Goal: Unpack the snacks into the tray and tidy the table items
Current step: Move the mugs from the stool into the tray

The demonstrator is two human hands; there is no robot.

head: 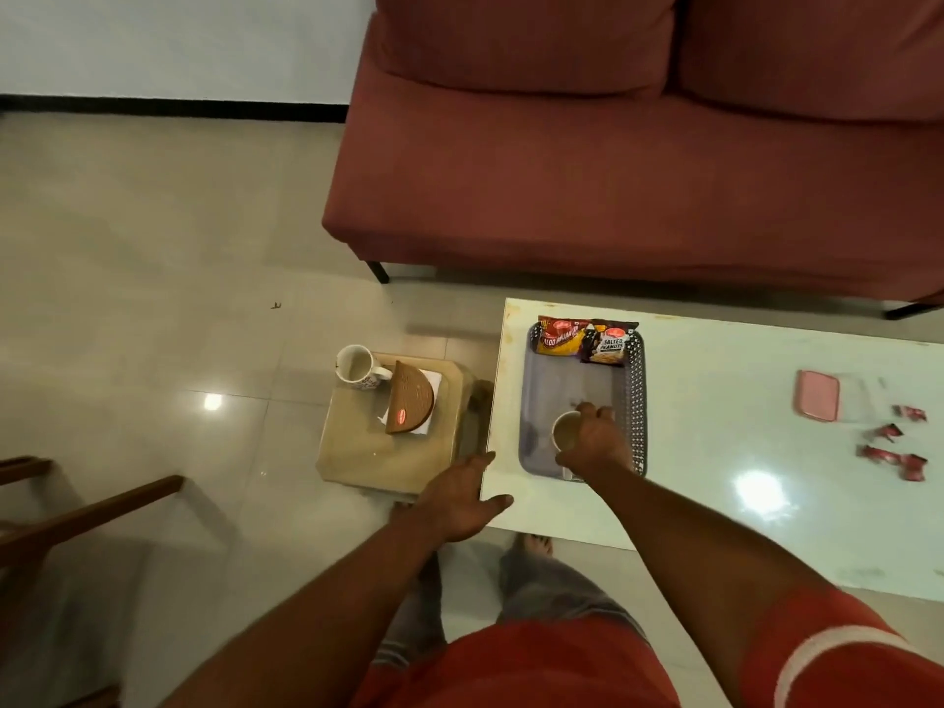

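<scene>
Two snack packets (586, 340) lay side by side against the far wall of the tray (536, 396), which sat at the left end of the white table (715, 482), its long side running along the table's left edge. Near the tray's near edge the right hand (595, 442) was curled from above round a small cup (564, 430), fingers wrapped about its rim and side; the cup appeared to rest on or just above the tray floor, which of the two could not be told. A top grip of this kind probably served to keep the cup level, for it seemed to hold a pale drink. The left hand (462, 495) hung open and empty, fingers loosely spread, at the table's near left corner, perhaps to steady the person's lean. Toward the right end of the table lay a pink case (816, 395) and, nearer the near edge, several torn red wrappers (894, 447), well apart from the tray and evidently not yet tidied. Left of the table stood a low beige stool (368, 452) bearing a white mug (357, 367) at its far left corner and a brown half-round box (411, 398) on white paper. Nothing blocked the tray's middle, which remained bare; a red sofa (613, 171) stood beyond the table's far edge.
</scene>
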